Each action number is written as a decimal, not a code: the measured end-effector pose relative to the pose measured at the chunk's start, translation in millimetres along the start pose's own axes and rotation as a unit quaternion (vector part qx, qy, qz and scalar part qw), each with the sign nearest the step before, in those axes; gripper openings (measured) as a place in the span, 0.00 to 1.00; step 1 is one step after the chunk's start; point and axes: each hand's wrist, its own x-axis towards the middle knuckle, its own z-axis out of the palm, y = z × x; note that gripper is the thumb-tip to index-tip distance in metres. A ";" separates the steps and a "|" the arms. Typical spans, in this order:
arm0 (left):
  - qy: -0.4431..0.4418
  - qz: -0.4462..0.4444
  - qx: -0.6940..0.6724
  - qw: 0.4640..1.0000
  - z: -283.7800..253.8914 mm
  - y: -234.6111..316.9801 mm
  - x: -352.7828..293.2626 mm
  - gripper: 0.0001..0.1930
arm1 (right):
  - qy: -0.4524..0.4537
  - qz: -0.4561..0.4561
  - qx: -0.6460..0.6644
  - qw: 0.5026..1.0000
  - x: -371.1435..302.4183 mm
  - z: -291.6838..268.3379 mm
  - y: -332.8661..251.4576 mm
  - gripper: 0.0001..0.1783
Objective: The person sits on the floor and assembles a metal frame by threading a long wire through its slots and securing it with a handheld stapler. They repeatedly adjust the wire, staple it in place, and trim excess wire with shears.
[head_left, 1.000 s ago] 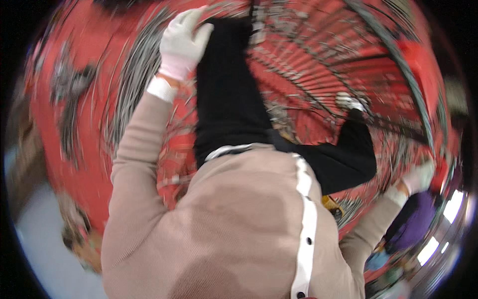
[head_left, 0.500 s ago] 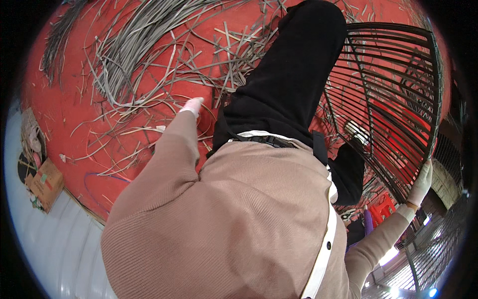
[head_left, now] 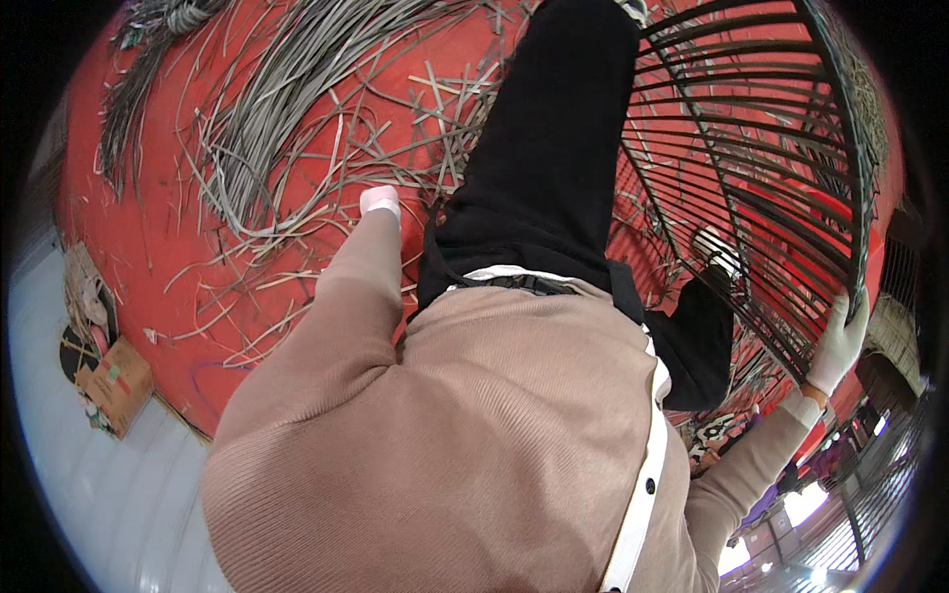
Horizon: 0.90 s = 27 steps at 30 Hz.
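Note:
My right hand (head_left: 841,346), in a pale glove, grips the thick dark rim of a curved slatted frame (head_left: 771,183). The frame stands tilted at my right side, its thin dark rods fanning out with gaps between them. My left hand (head_left: 380,201), pale pink and white at the end of an outstretched arm, hangs above the floor beside my leg. Its fingers are turned away and too small to make out. Beneath it lie loose grey and tan strips (head_left: 297,212), and I see nothing held in it.
A large bundle of long grey strips (head_left: 287,89) spreads over the red floor (head_left: 148,247). Another dark bundle (head_left: 129,128) lies far left. A cardboard box (head_left: 121,385) stands near the pale wall (head_left: 89,494). Short cut strips are scattered around my legs.
The slatted frame has shifted toward the top and left in view, and my right hand has moved up a little with its rim. My left hand has turned and moved slightly.

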 end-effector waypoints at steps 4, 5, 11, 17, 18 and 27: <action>-0.209 -0.072 -0.121 0.968 50.1 28.0 11.8 0.32 | 0.010 0.003 -0.024 1.000 -2.4 1.2 -17.4 0.25; -0.276 -0.095 -0.196 0.936 58.9 41.6 9.4 0.35 | 0.011 0.009 -0.010 1.000 -2.1 1.0 -22.3 0.26; -0.003 0.457 0.165 0.874 10.7 227.1 -94.7 0.12 | 0.197 -0.125 -0.216 0.948 -14.2 -2.3 -60.2 0.24; -0.295 0.648 -0.268 0.650 -53.0 344.4 -374.8 0.14 | 0.011 -0.050 0.355 0.934 -39.5 41.9 -166.7 0.17; -0.279 0.649 -0.221 0.672 -41.0 340.5 -419.2 0.13 | -0.021 -0.049 0.430 0.901 -39.4 52.3 -184.1 0.19; 0.165 0.842 0.012 0.514 -32.9 398.8 -433.7 0.11 | -0.134 0.069 0.608 0.779 -103.8 31.6 -67.2 0.21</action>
